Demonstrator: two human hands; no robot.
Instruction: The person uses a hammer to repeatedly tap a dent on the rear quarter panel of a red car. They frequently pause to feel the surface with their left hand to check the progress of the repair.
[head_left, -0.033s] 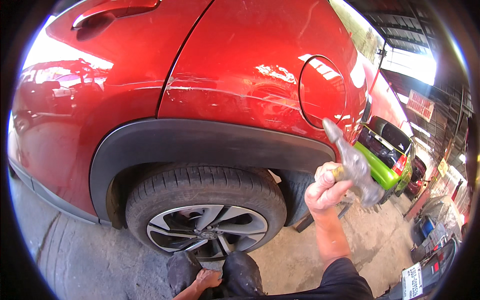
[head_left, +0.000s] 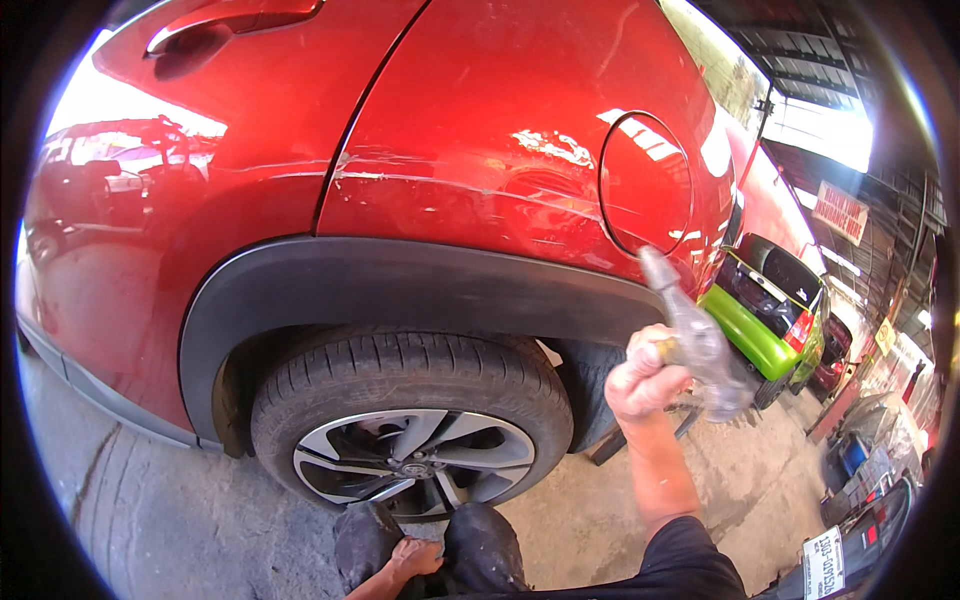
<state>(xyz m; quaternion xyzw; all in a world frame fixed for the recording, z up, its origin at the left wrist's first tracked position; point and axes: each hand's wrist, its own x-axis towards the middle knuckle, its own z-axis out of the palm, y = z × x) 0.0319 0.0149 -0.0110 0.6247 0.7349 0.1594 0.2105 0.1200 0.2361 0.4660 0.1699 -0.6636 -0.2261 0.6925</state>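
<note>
Raised at the right, my right hand is closed around a hammer's short visible yellowish handle. The grey metal hammer is blurred; its narrow pointed end is up by the round fuel door, in front of the car's side. My left hand rests loosely by my left knee, low in the view, with no tool in it. Ahead, the red rear panel carries pale scratches and scuffs that run from the door gap toward the fuel door.
Below the panel are a black wheel-arch trim and the wheel, close before my knees. Behind my right arm stand a bright green car and a dark metal stand. Workshop clutter and a vehicle with a plate line the right side.
My right hand and the hammer have shifted slightly left and down. The left hand and the red car look the same.
</note>
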